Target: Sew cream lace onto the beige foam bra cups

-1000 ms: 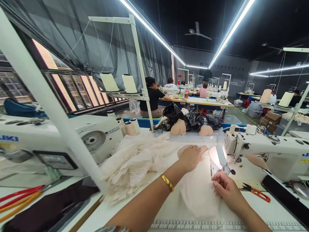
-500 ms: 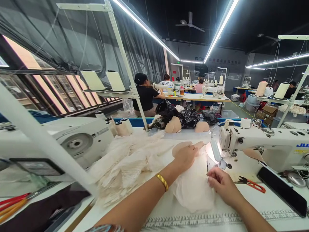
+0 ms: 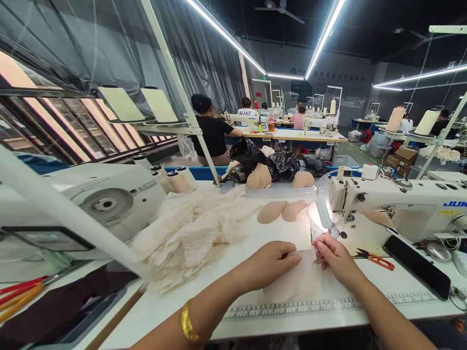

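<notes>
A thin, pale piece of fabric (image 3: 292, 284) hangs between my two hands above the front of the table. My left hand (image 3: 275, 262) pinches its upper left edge between thumb and fingers. At the upper right corner, the fingertips of my right hand (image 3: 332, 255) are closed on the same fabric, close to the lit needle area of the sewing machine (image 3: 365, 194). Beyond my left hand lie two beige oval cup pads (image 3: 272, 212), side by side on the tabletop. A heap of cream ruffled fabric (image 3: 197, 233) spreads to the left.
Orange-handled thread snips (image 3: 379, 260) and a black phone (image 3: 418, 267) lie right of my right hand. A ruler strip (image 3: 292, 308) runs along the front edge. Black plastic bags (image 3: 284, 165) and thread cones (image 3: 178, 180) stand behind. A co-worker (image 3: 209, 131) sits further back.
My left hand has come back from the beige pads towards me and now grips the fabric's edge. The fabric is lifted, and my right hand has risen slightly. The view has shifted.
</notes>
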The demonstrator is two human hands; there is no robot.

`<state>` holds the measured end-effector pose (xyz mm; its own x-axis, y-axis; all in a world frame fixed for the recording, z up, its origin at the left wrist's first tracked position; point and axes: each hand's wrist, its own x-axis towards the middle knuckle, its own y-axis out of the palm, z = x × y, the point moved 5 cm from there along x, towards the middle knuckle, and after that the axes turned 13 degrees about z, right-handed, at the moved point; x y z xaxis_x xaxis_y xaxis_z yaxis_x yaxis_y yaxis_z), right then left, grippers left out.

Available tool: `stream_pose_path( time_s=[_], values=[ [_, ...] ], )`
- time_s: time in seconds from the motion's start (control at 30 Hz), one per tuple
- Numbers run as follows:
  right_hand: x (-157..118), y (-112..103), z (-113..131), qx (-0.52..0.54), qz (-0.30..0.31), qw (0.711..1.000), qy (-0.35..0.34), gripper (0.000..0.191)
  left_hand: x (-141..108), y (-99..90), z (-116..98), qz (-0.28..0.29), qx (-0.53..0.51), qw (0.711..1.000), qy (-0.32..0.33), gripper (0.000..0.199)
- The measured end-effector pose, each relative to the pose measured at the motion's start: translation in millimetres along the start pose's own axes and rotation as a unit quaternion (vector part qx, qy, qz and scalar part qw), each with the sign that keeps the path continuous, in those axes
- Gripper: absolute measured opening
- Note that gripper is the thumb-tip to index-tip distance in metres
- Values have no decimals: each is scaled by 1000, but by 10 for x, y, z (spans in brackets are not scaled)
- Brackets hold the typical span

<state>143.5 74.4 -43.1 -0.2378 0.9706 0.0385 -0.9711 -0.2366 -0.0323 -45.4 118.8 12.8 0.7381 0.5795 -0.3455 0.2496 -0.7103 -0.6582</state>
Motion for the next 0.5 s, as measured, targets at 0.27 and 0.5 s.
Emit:
stream_pose_path(
  time_s=[0.27, 0.5],
  values=[
    [-85, 30, -15, -78, 8, 996, -47, 29, 123, 3, -257, -70, 127, 989, -8, 21],
    [-256, 51, 215, -195, -56, 969, -140, 20, 136, -137, -376, 52, 101, 990, 89, 16]
  ],
)
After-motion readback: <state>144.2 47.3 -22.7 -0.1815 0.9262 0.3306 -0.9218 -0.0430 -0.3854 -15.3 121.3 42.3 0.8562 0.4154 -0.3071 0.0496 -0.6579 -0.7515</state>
